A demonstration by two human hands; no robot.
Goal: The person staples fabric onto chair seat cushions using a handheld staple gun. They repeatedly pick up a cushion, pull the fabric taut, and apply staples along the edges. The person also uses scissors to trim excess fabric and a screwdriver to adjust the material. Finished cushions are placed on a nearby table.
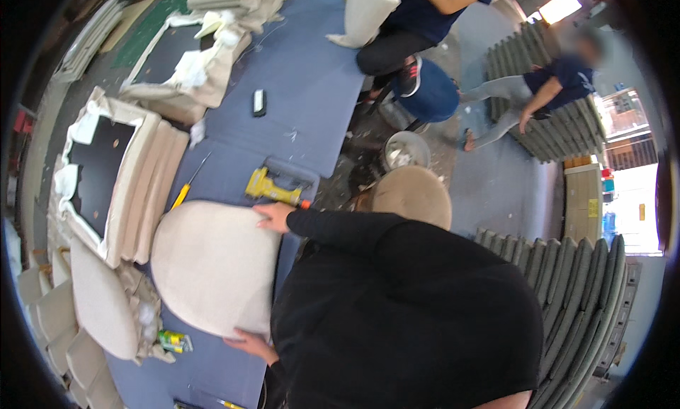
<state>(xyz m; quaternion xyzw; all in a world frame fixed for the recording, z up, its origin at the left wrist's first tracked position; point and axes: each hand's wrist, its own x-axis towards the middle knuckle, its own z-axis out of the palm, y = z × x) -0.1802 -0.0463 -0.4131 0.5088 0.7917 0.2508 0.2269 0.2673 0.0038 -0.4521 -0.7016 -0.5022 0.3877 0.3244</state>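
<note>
A beige fabric-covered seat cushion (216,264), rounded on its far side, lies flat on the blue-grey table (312,90) in front of me. My right hand (275,216) grips its upper corner, fingers over the fabric. At the lower edge of the cushion my left hand (253,344) holds on, its fingers pointing away from my body. A yellow staple gun (273,187) lies just above my right hand. Beyond the cushion's upper left edge is a screwdriver (181,195) with a yellow handle.
Stacked cushions with black undersides (106,175) stand beyond. A green-yellow packet (175,341) and a small black-and-white block (259,103) lie on the table. A co-worker (432,12) sits at its top end; another person (559,83) is near stacked grey panels. A round stool (412,196) stands nearby.
</note>
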